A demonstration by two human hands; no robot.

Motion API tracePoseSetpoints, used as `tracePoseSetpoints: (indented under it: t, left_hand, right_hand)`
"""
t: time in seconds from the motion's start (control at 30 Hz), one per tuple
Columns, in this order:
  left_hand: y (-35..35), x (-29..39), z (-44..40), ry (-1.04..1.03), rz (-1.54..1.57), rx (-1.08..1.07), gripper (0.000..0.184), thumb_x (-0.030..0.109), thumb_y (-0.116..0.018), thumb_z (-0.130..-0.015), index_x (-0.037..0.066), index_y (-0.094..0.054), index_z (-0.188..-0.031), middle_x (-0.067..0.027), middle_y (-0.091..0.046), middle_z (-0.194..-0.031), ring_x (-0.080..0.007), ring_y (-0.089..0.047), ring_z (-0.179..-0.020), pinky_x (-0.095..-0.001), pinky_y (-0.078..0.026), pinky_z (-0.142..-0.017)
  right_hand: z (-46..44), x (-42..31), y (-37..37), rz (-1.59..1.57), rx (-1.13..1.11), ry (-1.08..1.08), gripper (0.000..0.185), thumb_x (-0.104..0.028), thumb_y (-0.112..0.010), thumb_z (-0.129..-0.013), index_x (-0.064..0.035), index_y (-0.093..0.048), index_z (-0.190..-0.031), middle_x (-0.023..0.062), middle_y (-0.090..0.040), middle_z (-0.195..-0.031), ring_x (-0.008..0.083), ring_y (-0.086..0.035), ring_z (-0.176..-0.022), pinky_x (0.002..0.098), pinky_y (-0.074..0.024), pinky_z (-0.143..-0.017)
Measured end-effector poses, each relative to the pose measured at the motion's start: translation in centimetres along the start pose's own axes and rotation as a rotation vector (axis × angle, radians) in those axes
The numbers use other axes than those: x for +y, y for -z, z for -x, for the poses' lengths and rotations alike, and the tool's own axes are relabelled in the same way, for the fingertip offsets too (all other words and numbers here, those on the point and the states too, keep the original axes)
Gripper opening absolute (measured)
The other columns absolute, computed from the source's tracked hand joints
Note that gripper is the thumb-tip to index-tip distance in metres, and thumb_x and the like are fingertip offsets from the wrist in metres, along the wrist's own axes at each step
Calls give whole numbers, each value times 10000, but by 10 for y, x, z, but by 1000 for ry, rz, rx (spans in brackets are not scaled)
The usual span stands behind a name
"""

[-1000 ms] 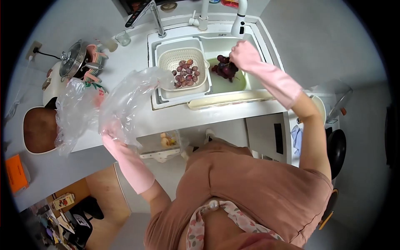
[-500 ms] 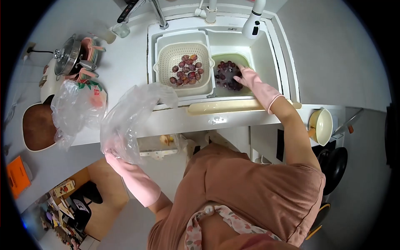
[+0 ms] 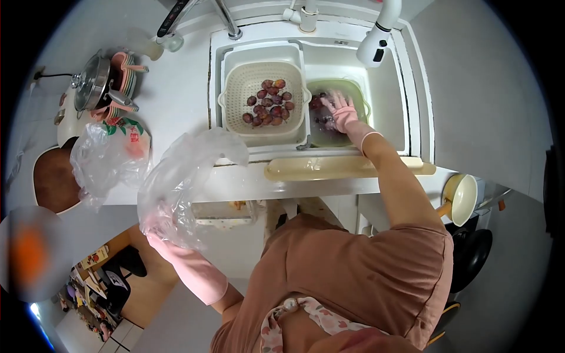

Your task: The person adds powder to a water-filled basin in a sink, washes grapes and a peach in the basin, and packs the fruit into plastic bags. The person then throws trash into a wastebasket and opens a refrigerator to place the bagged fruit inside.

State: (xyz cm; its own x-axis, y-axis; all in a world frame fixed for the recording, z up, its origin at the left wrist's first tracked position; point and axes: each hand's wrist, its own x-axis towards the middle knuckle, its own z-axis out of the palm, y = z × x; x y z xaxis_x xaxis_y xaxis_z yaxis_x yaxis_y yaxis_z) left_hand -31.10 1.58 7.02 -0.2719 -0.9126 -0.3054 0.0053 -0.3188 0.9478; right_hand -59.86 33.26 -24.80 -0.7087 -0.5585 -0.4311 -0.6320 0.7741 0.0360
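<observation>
My right hand [image 3: 341, 112], in a pink rubber glove, has its fingers spread over dark grapes [image 3: 321, 120] in a green basin [image 3: 360, 93] of cloudy water, inside the right sink bowl. My left hand [image 3: 162, 226], gloved in pink too, grips a clear plastic bag [image 3: 188, 159] near the counter's front edge. Part of that hand shows through the plastic. A cream colander [image 3: 235, 88] with several reddish plums [image 3: 268, 103] sits over the left sink bowl, to the left of the basin.
A second plastic bag [image 3: 109, 150] lies on the left counter beside a lidded pot [image 3: 93, 82] and pink-edged bowls [image 3: 122, 70]. Above the sink are a chrome faucet [image 3: 226, 20] and a white spray faucet [image 3: 376, 41]. A cream strip [image 3: 318, 167] lines the sink's front; a pan [image 3: 462, 200] is at right.
My right hand has lowered the grapes from above the basin into the water and its fingers have spread. My left hand still has the bag, which has moved slightly down toward me.
</observation>
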Motion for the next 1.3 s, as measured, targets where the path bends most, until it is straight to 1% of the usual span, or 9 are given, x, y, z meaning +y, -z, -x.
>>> tracePoseSetpoints:
  t: [0.23,0.3,0.43,0.6,0.63,0.87,1.0,1.13,1.3]
  left_hand:
    - [45,-26,-60,156,-157,-42,427,301,-408,-951,29,-523,-1259,-143,-582,-1178,-296,-574,-1060,-447,-522,-827]
    - [44,-29,-64,178,-114,-52,456,315,-371,-960,30,-505,-1289,-140,-560,-1245,-308,-542,-1122,-452,-490,-905]
    - [76,-60,-90,254,90,-106,497,336,-337,-969,13,-475,-1320,-146,-520,-1321,-320,-502,-1181,-454,-408,-1015]
    - [48,-55,-81,243,142,-38,470,314,-363,-973,-1,-502,-1293,-139,-576,-1238,-294,-543,-1113,-428,-444,-953]
    - [33,-31,-67,28,-718,-207,405,283,-433,-960,-8,-563,-1209,-109,-638,-1104,-248,-586,-992,-402,-480,-843]
    - [51,-36,-91,416,-49,-50,360,267,-618,-853,9,-616,-1105,-111,-663,-993,-226,-610,-831,-365,-484,-719]
    - [63,-44,-105,300,-201,-156,284,222,-555,-852,4,-661,-999,-103,-676,-898,-220,-619,-748,-335,-488,-671]
    - [72,-50,-122,334,-216,-207,329,168,-389,-898,-16,-633,-1021,-129,-690,-896,-213,-652,-749,-294,-479,-602]
    - [126,-126,-202,430,-49,-523,271,164,-539,-844,-42,-639,-989,-102,-655,-877,-188,-631,-752,-280,-500,-636]
  right_hand:
    - [6,4,0,102,-180,86,765,-473,-537,-906,-195,-168,-1515,155,-15,-1579,307,-99,-1456,557,-200,-1124]
    - [1,8,15,-887,-232,-80,675,-352,-578,-908,-186,-266,-1483,125,-91,-1572,294,-192,-1428,480,-326,-1078]
    - [28,15,124,-353,-47,174,576,-128,-694,-831,-120,-474,-1363,160,-582,-1267,278,-603,-1114,343,-475,-975]
    - [28,43,143,-1657,-262,-66,546,-302,-596,-905,-82,-452,-1383,177,-593,-1260,283,-597,-1128,372,-465,-975]
    - [46,33,147,-1613,-234,-146,529,-331,-575,-913,-80,-466,-1366,174,-599,-1247,280,-604,-1114,368,-468,-965]
    - [63,-31,185,65,-2,-390,544,-566,-496,-910,-87,-696,-1073,147,-701,-866,246,-682,-802,341,-515,-783]
    - [124,-133,289,-785,96,-129,446,-500,-541,-911,-113,-714,-1050,83,-676,-722,205,-630,-628,319,-499,-690]
    - [106,-224,292,-473,-65,759,290,-323,-502,-954,-187,-645,-1168,76,-667,-1108,242,-643,-988,338,-505,-863]
    - [23,-346,248,-342,-1,848,305,-221,-451,-944,-178,-626,-1189,116,-661,-1078,295,-641,-919,380,-506,-834]
